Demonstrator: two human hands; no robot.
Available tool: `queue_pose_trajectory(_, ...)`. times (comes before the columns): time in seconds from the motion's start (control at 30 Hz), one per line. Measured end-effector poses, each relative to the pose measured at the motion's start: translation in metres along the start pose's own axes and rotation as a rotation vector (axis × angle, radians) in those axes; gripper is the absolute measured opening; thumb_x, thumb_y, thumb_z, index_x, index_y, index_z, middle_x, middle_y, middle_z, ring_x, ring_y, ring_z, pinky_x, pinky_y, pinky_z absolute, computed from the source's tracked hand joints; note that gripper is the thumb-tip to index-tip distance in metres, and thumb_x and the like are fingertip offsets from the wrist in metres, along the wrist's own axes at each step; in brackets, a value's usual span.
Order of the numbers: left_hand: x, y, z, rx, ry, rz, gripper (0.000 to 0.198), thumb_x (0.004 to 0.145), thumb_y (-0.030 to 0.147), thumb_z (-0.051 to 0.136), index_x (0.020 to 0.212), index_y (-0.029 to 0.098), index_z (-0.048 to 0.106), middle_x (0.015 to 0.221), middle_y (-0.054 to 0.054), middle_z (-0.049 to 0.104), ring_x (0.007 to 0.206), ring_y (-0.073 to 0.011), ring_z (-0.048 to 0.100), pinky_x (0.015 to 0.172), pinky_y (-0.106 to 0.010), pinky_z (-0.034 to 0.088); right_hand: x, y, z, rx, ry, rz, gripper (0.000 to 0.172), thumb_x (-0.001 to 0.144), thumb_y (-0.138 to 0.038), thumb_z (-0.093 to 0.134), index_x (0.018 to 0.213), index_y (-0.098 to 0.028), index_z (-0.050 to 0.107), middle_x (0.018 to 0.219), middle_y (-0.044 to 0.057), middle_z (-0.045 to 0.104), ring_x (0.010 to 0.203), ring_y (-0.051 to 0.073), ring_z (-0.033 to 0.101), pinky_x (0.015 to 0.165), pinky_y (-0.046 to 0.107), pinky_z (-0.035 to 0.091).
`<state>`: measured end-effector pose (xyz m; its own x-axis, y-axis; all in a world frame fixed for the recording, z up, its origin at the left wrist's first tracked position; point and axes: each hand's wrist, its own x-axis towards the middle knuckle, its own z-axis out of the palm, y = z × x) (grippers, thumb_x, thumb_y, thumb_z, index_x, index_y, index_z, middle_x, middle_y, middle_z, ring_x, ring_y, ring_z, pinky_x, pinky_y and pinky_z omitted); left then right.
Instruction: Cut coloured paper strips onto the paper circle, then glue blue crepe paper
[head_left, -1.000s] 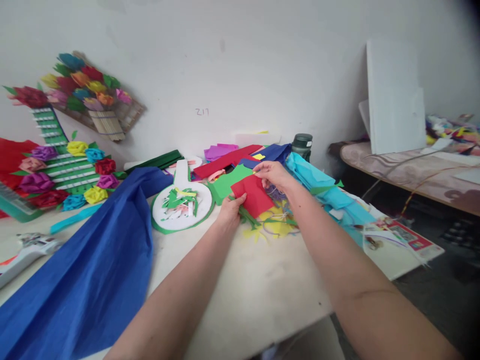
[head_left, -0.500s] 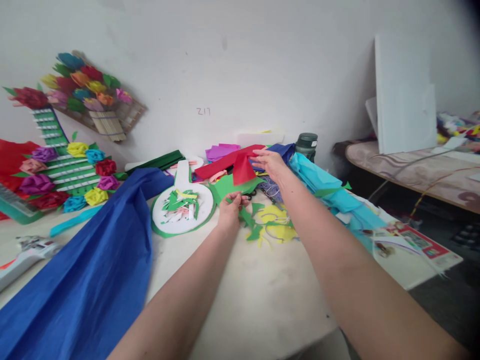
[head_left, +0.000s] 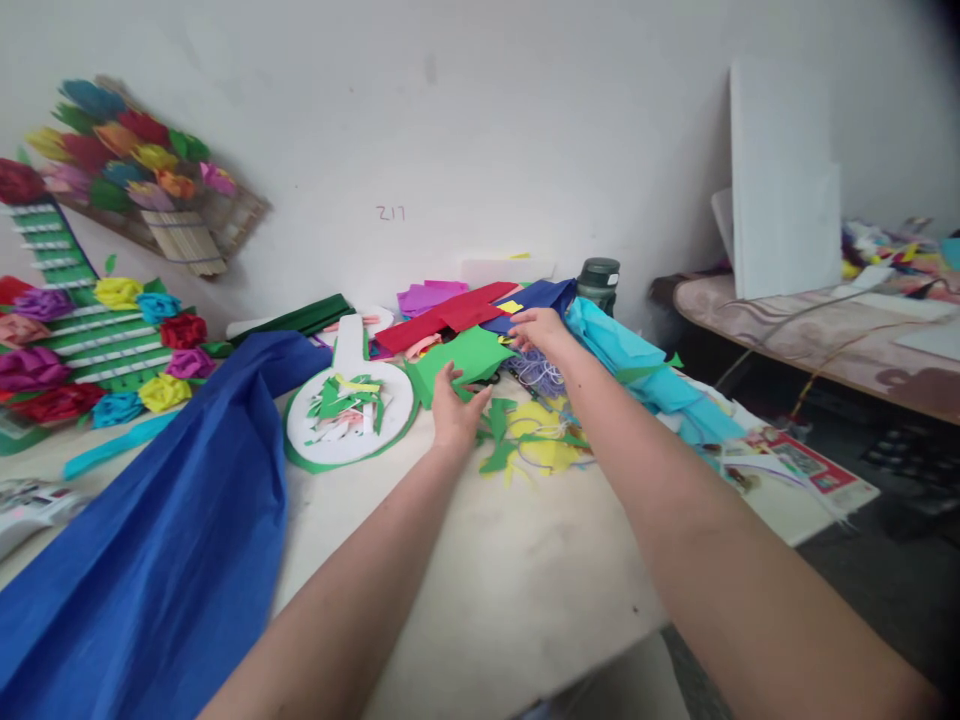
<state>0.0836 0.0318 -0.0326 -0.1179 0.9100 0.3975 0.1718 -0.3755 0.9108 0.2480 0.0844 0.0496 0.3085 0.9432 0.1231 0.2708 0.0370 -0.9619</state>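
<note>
My left hand [head_left: 456, 408] hovers over the table with thumb and fingers spread, its fingertips at the near edge of a green paper sheet [head_left: 466, 355]. Farther back, my right hand [head_left: 541, 330] reaches over the paper pile with loosely spread fingers and nothing in it. Just left of its fingertips a red paper piece [head_left: 469, 312] lies on a longer red sheet, beside dark blue paper [head_left: 538, 295]. Green and yellow scraps [head_left: 529, 442] lie between my forearms.
A large blue crepe sheet [head_left: 172, 520] covers the table's left side. A white round board with a green rim [head_left: 349, 418] holds cut scraps. Paper-flower decorations [head_left: 97, 340] lean on the wall. Turquoise paper [head_left: 637, 358], a dark bottle [head_left: 600, 280] and a magazine [head_left: 795, 465] are right.
My right hand lifted the red piece off the scraps, carried it back and let it go on the red pile. My left hand opened and moved toward the green sheet.
</note>
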Motion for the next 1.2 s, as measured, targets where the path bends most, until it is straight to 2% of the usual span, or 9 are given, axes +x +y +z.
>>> queue_pose_trajectory(0.1, 0.003, -0.005, -0.001, 0.103, -0.045, -0.038, 0.038, 0.069, 0.027, 0.062, 0.104, 0.015, 0.054, 0.081, -0.004, 0.062, 0.061, -0.0117, 0.055, 0.062, -0.027, 0.045, -0.02, 0.0, -0.013, -0.142, -0.275, 0.024, 0.019, 0.064, -0.013, 0.068, 0.081, -0.01, 0.061, 0.059, 0.002, 0.063, 0.043, 0.009, 0.054, 0.039, 0.019, 0.041)
queue_pose_trajectory(0.2, 0.007, -0.012, -0.001, 0.115, -0.042, -0.032, 0.026, 0.07, 0.022, 0.058, 0.096, 0.015, 0.059, 0.074, -0.002, 0.063, 0.057, -0.0103, 0.053, 0.06, -0.025, 0.044, -0.037, 0.003, -0.02, -0.334, -0.559, 0.028, 0.025, 0.06, -0.021, 0.072, 0.082, -0.012, 0.063, 0.057, 0.001, 0.062, 0.046, 0.01, 0.055, 0.042, 0.019, 0.041)
queue_pose_trajectory(0.37, 0.005, -0.007, -0.001, -0.074, -0.022, -0.037, 0.028, 0.066, 0.02, 0.062, 0.093, 0.015, 0.058, 0.069, -0.001, 0.063, 0.064, -0.0117, 0.059, 0.062, -0.023, 0.046, -0.06, 0.008, -0.007, -0.54, -0.762, -0.093, 0.027, 0.06, -0.037, 0.069, 0.075, -0.015, 0.068, 0.061, 0.0, 0.061, 0.051, 0.008, 0.05, 0.043, 0.018, 0.033)
queue_pose_trajectory(0.47, 0.002, 0.005, -0.004, -0.271, 0.017, -0.037, 0.031, 0.066, 0.021, 0.062, 0.096, 0.015, 0.055, 0.063, 0.001, 0.06, 0.072, -0.0143, 0.063, 0.067, -0.024, 0.047, -0.067, 0.012, 0.008, -0.492, -0.796, -0.193, 0.025, 0.061, -0.039, 0.065, 0.061, -0.014, 0.065, 0.052, -0.003, 0.052, 0.048, 0.005, 0.038, 0.045, 0.019, 0.027)
queue_pose_trajectory(0.6, 0.002, 0.014, -0.009, -0.476, 0.043, -0.055, 0.033, 0.063, 0.024, 0.065, 0.093, 0.015, 0.055, 0.064, 0.001, 0.062, 0.075, -0.0152, 0.064, 0.072, -0.026, 0.047, -0.069, 0.017, 0.02, -0.429, -0.737, -0.279, 0.026, 0.062, -0.036, 0.061, 0.053, -0.012, 0.06, 0.043, -0.007, 0.038, 0.045, 0.005, 0.028, 0.046, 0.021, 0.023)
queue_pose_trajectory(0.83, 0.013, 0.007, -0.023, -0.322, -0.009, -0.107, 0.028, 0.059, 0.032, 0.069, 0.078, 0.014, 0.06, 0.051, 0.004, 0.055, 0.049, -0.009, 0.054, 0.053, -0.022, 0.044, -0.07, 0.014, 0.023, -0.429, -0.693, -0.326, 0.021, 0.067, -0.027, 0.054, 0.06, -0.01, 0.064, 0.054, 0.0, 0.055, 0.049, 0.007, 0.04, 0.05, 0.021, 0.029)
queue_pose_trajectory(1.07, 0.016, 0.011, -0.033, -0.314, -0.051, -0.101, 0.02, 0.056, 0.027, 0.07, 0.066, 0.015, 0.058, 0.043, 0.007, 0.047, 0.041, -0.0056, 0.043, 0.045, -0.019, 0.037, -0.069, 0.015, 0.031, -0.437, -0.724, -0.345, 0.024, 0.068, -0.034, 0.056, 0.06, -0.011, 0.062, 0.046, -0.006, 0.041, 0.045, 0.005, 0.029, 0.047, 0.021, 0.023)
queue_pose_trajectory(1.13, 0.015, 0.015, -0.034, -0.336, -0.027, -0.11, 0.018, 0.056, 0.026, 0.07, 0.064, 0.015, 0.058, 0.043, 0.007, 0.046, 0.04, -0.0051, 0.042, 0.045, -0.019, 0.037, -0.071, 0.013, 0.033, -0.449, -0.753, -0.347, 0.025, 0.069, -0.035, 0.056, 0.06, -0.012, 0.063, 0.044, -0.006, 0.037, 0.044, 0.006, 0.027, 0.046, 0.021, 0.022)
queue_pose_trajectory(1.2, 0.015, 0.019, -0.035, -0.361, 0.026, -0.14, 0.018, 0.055, 0.025, 0.071, 0.064, 0.015, 0.059, 0.042, 0.007, 0.046, 0.04, -0.0048, 0.042, 0.045, -0.019, 0.037, -0.074, 0.011, 0.036, -0.479, -0.708, -0.397, 0.025, 0.07, -0.033, 0.055, 0.058, -0.013, 0.062, 0.043, -0.006, 0.038, 0.044, 0.006, 0.029, 0.046, 0.021, 0.022)
